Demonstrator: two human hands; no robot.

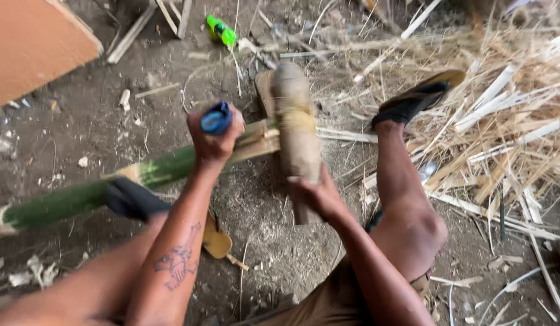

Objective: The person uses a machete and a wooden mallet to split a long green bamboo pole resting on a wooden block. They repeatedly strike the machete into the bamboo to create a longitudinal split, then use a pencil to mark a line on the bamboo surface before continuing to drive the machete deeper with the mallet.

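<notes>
A long green bamboo pole (81,196) lies slantwise over the dirt ground (81,121), its left end cut off by the picture's edge and its right, pale split end reaching under a thick wooden club (297,130). The club stands across the bamboo's split end and blurs toward its top, so where exactly it meets the bamboo is hard to make out. The right hand (316,194) is wrapped around the club's lower part, fingers curled over it; the fingertips are hidden behind the wood. The left hand (213,140) is closed in a fist around a blue handle (216,118), held right over the bamboo where the green skin gives way to pale fibres; whatever the handle carries below the fist is hidden by the hand. A dark sandalled foot (134,199) presses on the pole left of that hand, and the other foot in a black sandal (416,99) rests near a heap of pale bamboo splinters (503,133) on the right. A green plastic bottle (221,30) lies well apart at the top, blurred.
</notes>
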